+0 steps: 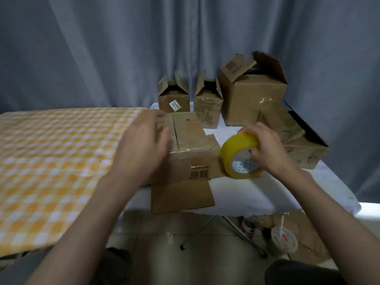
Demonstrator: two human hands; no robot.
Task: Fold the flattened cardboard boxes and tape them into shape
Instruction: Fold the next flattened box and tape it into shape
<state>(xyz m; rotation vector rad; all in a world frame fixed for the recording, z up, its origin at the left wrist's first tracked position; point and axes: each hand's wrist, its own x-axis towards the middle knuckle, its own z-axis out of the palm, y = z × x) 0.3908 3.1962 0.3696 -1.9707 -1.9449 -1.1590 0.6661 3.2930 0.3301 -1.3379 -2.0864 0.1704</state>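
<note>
A small cardboard box (191, 145) stands on the white table (246, 194) in front of me, its top flaps folded shut with clear tape over the seam. One loose flap lies flat toward me over the table edge. My left hand (144, 149) is spread over the box's left top side, fingers straight and motion-blurred. My right hand (267, 149) grips a yellow tape roll (239, 156) just right of the box, fingers through its core.
At the back stand two small open boxes (173, 95) (208, 103) and a large open box (253, 93). Another box (296, 138) lies on its side at right. A yellow checked cloth (51, 161) covers the surface at left. A drink cup (283, 241) sits on the floor.
</note>
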